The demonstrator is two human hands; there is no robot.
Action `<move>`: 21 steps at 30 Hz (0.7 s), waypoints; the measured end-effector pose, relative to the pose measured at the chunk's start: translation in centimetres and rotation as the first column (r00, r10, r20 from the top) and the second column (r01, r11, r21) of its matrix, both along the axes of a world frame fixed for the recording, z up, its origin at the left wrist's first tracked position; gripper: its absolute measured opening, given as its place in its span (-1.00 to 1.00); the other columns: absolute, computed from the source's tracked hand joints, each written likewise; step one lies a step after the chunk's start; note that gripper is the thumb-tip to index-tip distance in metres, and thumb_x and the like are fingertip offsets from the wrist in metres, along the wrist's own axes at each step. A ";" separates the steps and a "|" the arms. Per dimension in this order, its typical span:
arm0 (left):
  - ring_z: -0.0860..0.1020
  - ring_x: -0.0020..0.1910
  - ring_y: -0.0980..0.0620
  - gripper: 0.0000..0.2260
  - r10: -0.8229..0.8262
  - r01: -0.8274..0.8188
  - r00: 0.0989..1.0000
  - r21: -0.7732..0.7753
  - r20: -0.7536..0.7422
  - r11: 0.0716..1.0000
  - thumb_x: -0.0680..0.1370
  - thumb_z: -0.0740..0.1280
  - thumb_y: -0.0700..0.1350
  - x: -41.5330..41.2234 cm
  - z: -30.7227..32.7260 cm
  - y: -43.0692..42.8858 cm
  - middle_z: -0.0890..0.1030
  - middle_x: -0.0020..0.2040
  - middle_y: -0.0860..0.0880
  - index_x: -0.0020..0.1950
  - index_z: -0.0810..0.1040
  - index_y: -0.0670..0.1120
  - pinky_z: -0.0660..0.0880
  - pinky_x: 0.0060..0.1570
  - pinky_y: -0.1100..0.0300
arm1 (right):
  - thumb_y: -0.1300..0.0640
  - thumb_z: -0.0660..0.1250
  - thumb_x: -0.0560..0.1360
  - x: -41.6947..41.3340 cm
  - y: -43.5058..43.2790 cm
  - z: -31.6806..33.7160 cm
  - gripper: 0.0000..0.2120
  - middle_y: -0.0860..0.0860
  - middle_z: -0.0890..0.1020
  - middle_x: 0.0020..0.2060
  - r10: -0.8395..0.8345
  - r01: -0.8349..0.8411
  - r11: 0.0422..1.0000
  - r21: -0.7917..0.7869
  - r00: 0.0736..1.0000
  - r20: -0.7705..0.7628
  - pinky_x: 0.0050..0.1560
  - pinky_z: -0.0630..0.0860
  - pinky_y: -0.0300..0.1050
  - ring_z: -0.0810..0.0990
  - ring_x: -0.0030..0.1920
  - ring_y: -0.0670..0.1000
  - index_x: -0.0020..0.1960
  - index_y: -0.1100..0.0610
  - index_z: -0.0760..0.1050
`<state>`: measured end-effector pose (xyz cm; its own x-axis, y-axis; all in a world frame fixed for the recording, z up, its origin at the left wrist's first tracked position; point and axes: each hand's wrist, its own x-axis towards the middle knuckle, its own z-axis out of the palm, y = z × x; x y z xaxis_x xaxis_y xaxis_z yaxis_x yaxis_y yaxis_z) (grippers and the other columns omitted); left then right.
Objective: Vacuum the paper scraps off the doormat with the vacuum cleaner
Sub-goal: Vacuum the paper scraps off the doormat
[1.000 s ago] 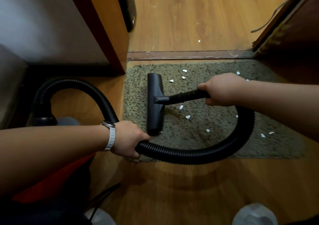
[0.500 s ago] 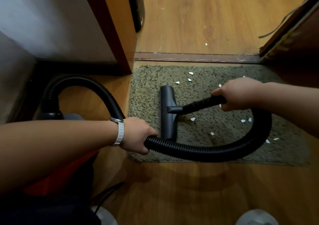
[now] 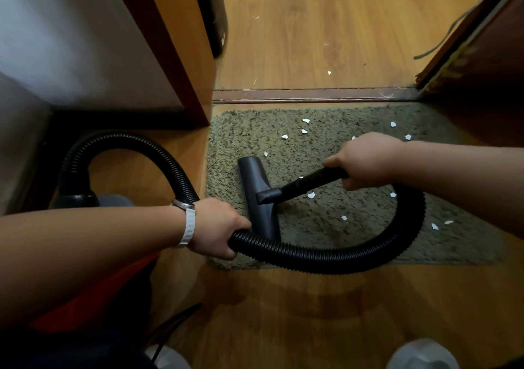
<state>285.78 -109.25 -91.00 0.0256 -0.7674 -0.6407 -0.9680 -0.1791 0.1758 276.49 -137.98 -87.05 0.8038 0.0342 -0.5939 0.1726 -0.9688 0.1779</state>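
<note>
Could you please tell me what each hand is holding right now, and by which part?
The left hand grips the vacuum hose partway along its ribbed length; the right hand grips the black wand just behind the floor nozzle.

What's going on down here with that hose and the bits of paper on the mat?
A person is vacuuming a doormat. The right hand grips the black wand just behind the nozzle, which rests on the left part of the mat. The left hand holds the ribbed hose where it loops across the mat's near edge. White paper scraps lie on the mat, not yet picked up, mostly to the right of the nozzle and toward the far edge.
</note>
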 end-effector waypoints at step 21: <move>0.56 -0.24 0.02 -0.80 0.068 -0.069 0.998 -0.064 -0.014 0.996 0.41 0.34 0.13 0.1 -0.3 -0.7 0.55 -0.24 0.06 -0.16 0.37 0.08 0.58 -0.17 0.10 | -0.03 0.31 0.52 0.1 -2.4 0.8 -0.63 -0.13 0.54 -0.23 -0.093 0.099 0.985 -0.138 0.995 0.047 -0.44 0.46 -0.21 0.56 -0.27 -0.08 0.32 -0.17 0.44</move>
<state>285.86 -109.97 -91.29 0.0724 -0.8040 -0.5902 -0.9515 -0.2330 0.2007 276.63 -140.36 -86.25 0.8228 -0.1255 -0.5543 0.0699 -0.9455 0.3179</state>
